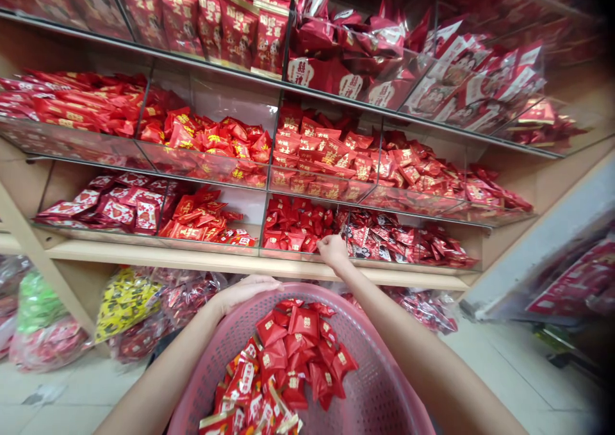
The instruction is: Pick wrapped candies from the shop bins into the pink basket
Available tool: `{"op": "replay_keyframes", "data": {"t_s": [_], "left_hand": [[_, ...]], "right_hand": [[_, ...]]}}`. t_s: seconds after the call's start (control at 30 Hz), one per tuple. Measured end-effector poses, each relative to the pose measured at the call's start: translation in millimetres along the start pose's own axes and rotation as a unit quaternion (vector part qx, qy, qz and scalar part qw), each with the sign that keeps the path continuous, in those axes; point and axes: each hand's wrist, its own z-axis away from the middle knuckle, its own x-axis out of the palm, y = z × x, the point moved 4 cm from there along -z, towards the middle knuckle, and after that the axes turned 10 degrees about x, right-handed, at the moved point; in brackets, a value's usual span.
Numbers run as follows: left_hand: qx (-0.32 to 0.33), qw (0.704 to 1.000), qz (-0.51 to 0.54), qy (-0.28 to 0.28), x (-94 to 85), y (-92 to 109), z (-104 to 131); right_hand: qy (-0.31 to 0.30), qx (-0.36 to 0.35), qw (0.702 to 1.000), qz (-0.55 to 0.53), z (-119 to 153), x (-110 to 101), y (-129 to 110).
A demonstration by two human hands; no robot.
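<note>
A pink plastic basket (379, 339) with a perforated wall is held below the shelves. It contains small red square packets (303, 323) with gold characters and red packets with white, gold and orange markings (245, 380). My left hand (246, 292) grips the basket's far rim, fingers laid over it. My right hand (332, 250) reaches over the basket to the bottom shelf, its fingers closed at the clear front of a compartment of red packets (296, 220). Whatever lies in those fingers is hidden.
Above are shelves with clear fronts (206, 166), divided into compartments of red wrapped sweets. Patterned red packets (379, 236) lie right of my right hand. Under the wooden ledge (168, 253) sit plastic bags, including a yellow one (129, 299) and a green one (38, 303).
</note>
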Motion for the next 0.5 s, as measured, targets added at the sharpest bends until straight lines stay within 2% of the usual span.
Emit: {"op": "replay_keyframes", "data": {"t_s": [0.13,0.27,0.37,0.5], "left_hand": [[0.000,1.000,-0.013,-0.001,-0.7,2,0],[-0.002,1.000,-0.014,0.001,-1.9,1,-1],[0.009,1.000,-0.005,-0.003,-0.2,3,-1],[0.020,0.999,0.031,-0.039,4.8,8,1]], "right_hand": [[0.044,-0.038,0.998,-0.040,8,-22,7],[0.067,-0.133,0.976,-0.159,29,-49,11],[0.010,-0.198,0.957,-0.213,54,-57,11],[-0.124,-0.262,0.941,-0.176,87,-39,10]]}}
